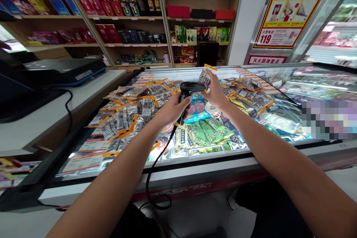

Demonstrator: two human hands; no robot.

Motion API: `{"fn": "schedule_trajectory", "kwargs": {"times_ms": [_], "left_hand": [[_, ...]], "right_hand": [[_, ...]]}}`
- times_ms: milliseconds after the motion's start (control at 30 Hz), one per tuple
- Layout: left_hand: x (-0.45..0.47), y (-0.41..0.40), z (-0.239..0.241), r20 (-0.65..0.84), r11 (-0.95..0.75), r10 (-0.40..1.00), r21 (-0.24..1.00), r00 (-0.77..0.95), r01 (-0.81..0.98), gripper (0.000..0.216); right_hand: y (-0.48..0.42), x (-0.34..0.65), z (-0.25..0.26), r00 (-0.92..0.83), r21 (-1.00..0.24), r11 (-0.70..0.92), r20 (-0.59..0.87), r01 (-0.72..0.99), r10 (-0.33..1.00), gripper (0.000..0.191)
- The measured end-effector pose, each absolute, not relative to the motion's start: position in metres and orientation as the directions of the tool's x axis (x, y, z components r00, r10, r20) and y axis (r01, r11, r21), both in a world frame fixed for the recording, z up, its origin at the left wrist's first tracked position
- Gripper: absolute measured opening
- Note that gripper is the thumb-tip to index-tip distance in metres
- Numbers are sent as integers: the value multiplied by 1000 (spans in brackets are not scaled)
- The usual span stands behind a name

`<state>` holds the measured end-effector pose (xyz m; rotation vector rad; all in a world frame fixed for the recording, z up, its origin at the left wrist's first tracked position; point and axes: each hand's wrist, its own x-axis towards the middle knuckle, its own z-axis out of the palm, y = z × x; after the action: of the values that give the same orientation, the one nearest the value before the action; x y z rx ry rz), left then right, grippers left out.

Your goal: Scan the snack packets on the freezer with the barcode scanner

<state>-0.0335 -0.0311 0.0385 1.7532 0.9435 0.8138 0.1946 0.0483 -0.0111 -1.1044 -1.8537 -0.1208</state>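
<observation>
My left hand (176, 109) is wrapped round the handle of a black barcode scanner (192, 87), its head pointing away to the right. Between the fingers of my right hand (214, 91) a small clear packet (204, 77) with an orange top edge is pinched, close beside the scanner head. Both hands are above the glass top of a chest freezer (92, 148). A large heap of similar packets (131, 109) lies on the glass to the left. More such packets (248, 91) lie to the right. The scanner's cable (152, 171) hangs over the front edge.
Frozen goods such as green bags (210, 131) show through the glass. A counter (92, 89) with a black machine (64, 70) stands to the left. Stocked shelves (139, 16) line the back, and a fire-safety poster (292, 7) hangs at the right.
</observation>
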Motion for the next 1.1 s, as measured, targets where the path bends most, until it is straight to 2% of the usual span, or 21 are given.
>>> {"fn": "schedule_trajectory", "kwargs": {"times_ms": [100,233,300,367,467,533,600,667,700,733,833,900,1000,1100], "left_hand": [[-34,-26,36,160,-235,901,961,404,145,25],[-41,-15,38,216,-221,951,975,219,-2,23],[-46,-10,42,236,-228,965,971,116,-70,24],[-52,-5,46,247,-241,968,964,41,-117,25],[-57,-4,52,266,-267,964,950,-25,-160,24],[-58,-5,54,272,-276,961,944,-49,-179,23],[-59,-7,55,272,-279,960,942,-65,-187,22],[-60,-8,55,267,-276,961,943,-73,-186,22],[-60,-8,55,263,-272,962,944,-71,-185,22],[-61,-8,55,260,-268,963,945,-69,-186,22],[-62,-6,53,259,-265,964,945,-58,-193,23],[-62,-5,52,269,-273,962,943,-48,-189,24],[-60,-7,51,274,-275,961,945,-31,-175,25],[-58,-11,53,257,-256,966,953,-19,-159,24]], "right_hand": [[49,202,-5,-77,-355,479,735,803,674,68],[48,231,-6,138,-360,105,589,927,796,42],[46,247,-9,257,-351,-59,548,934,796,39],[43,258,-10,311,-340,-128,563,932,765,42],[39,252,-3,261,-318,-54,658,947,706,46],[37,228,3,152,-331,123,692,936,706,38],[33,191,3,0,-410,343,642,845,766,30],[28,149,-6,-141,-579,434,481,690,865,31],[25,130,-13,-195,-621,416,393,664,899,36],[22,113,-20,-209,-613,384,340,690,917,44],[18,85,-36,-166,-522,300,287,799,943,69],[19,83,-39,-166,-516,283,262,809,951,74],[23,95,-32,-192,-649,249,159,718,968,78],[22,112,-21,-214,-819,142,25,556,977,85]]}}
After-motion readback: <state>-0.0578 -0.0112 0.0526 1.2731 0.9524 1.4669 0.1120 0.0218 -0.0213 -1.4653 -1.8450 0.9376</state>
